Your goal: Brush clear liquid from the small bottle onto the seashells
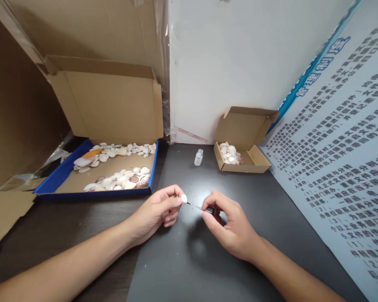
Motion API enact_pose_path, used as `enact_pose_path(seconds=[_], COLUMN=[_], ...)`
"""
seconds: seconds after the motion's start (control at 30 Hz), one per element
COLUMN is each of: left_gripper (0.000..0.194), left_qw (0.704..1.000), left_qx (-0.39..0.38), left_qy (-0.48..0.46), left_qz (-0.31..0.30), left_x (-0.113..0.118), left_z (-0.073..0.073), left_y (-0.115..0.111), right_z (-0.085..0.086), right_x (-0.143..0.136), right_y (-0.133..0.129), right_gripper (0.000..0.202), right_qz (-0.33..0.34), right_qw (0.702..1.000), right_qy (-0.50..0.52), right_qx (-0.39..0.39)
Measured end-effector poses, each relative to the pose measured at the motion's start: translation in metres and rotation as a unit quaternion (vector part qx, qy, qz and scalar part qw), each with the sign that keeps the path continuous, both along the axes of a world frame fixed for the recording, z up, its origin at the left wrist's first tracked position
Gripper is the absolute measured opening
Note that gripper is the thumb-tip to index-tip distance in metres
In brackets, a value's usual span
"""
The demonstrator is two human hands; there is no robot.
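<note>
Between the thumb and fingers of my left hand (164, 207) is a small white shell (184, 198), held above the dark mat. My right hand (229, 224) grips the black cap of a small brush (209, 210). The thin stem of the brush points left, and its dark tip is at the lower right edge of the shell; whether they touch is hard to tell. A small clear glass bottle (198, 158) with a pale label stands uncapped on the mat, beyond both hands.
A blue-edged cardboard box (94, 193) with many shells lies open at the left. At the back right stands a smaller open cardboard box (245, 168) with shells. A white board (220, 63) rises behind, and a printed sheet (343, 138) leans along the right.
</note>
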State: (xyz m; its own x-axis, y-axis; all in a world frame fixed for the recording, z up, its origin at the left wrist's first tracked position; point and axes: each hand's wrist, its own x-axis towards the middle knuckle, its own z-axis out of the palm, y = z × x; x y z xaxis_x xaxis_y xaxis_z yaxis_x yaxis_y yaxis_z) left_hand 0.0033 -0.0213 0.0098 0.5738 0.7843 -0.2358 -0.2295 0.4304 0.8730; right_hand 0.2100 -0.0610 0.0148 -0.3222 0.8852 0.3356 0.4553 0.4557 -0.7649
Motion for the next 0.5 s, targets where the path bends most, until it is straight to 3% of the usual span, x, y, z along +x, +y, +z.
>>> enact_pose_path(seconds=[0.23, 0.5], left_gripper=[0.017, 0.015], left_qw=[1.000, 1.000], left_qx=[0.003, 0.005], left_qy=[0.006, 0.003], left_qz=[-0.015, -0.011], left_x=[0.0000, 0.0004], left_z=[0.0002, -0.0015], left_y=[0.0010, 0.0013], right_z=[-0.0010, -0.0016], right_x=[0.0010, 0.0027], right_y=[0.0002, 0.0008], right_gripper=[0.007, 0.010], right_qz=[-0.033, 0.005], right_qw=[0.997, 0.999], right_qy=[0.053, 0.034], right_qx=[0.053, -0.013])
